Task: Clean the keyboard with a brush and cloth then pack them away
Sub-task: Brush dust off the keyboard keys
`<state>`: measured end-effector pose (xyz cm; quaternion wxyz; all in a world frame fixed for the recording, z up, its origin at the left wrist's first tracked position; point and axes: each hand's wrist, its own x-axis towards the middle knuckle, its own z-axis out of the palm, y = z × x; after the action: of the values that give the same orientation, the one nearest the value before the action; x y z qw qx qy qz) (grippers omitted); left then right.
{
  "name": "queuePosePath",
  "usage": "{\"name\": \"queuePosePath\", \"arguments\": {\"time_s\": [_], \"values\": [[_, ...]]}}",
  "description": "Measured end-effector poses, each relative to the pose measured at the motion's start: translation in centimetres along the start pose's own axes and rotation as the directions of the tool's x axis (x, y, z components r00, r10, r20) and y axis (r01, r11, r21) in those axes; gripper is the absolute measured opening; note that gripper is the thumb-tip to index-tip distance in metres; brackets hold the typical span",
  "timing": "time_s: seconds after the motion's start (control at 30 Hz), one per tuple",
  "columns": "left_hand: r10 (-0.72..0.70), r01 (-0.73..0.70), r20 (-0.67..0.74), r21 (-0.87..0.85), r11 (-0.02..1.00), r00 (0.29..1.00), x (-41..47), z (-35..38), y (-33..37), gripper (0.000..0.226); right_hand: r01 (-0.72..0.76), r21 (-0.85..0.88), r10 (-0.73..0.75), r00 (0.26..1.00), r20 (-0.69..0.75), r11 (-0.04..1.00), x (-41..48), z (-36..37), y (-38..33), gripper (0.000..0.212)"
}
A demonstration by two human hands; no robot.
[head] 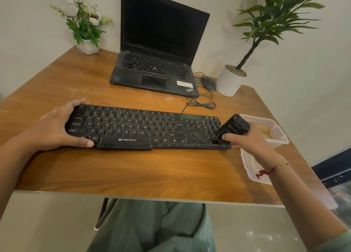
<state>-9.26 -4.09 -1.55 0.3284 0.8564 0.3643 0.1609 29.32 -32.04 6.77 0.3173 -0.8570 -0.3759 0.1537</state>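
1. The right hand (245,140) grips the brush (234,127), bristles down on the keyboard (144,127) at its right end (numpad corner).
2. Its length runs leftward; the left hand (51,130) clamps that far end.

Left hand (55,126) grips the keyboard (144,127) — right hand (248,141) holds a black brush (234,127) on its right-end keys.

Soft, warm, rather dim indoor light falls evenly, leaving faint shadows under the keyboard (144,127) and a pale sheen on the wooden table (133,172), whose edges bow with wide-angle distortion, while the near corners look blurred.
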Motion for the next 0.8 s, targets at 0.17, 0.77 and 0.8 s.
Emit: {"name": "queuePosePath", "arguments": {"time_s": [0.17,0.77,0.8], "values": [[0.007,-0.007,0.004,0.006,1.0,1.0,0.2,-0.1,-0.1,0.11,0.003,-0.028,-0.006,0.993,-0.116,1.0,0.5,-0.8,0.4,0.015],[0.004,-0.004,-0.016,-0.001,1.0,1.0,-0.1,0.0,0.4,0.111,-0.037,0.084,0.052,0.982,-0.18,0.996,-0.1,-0.7,1.3,0.014],[0.005,-0.005,-0.018,0.0,1.0,1.0,-0.2,0.0,0.4,0.111,-0.037,0.084,0.052,0.981,-0.188,0.996,-0.1,-0.5,1.3,0.014]]}}
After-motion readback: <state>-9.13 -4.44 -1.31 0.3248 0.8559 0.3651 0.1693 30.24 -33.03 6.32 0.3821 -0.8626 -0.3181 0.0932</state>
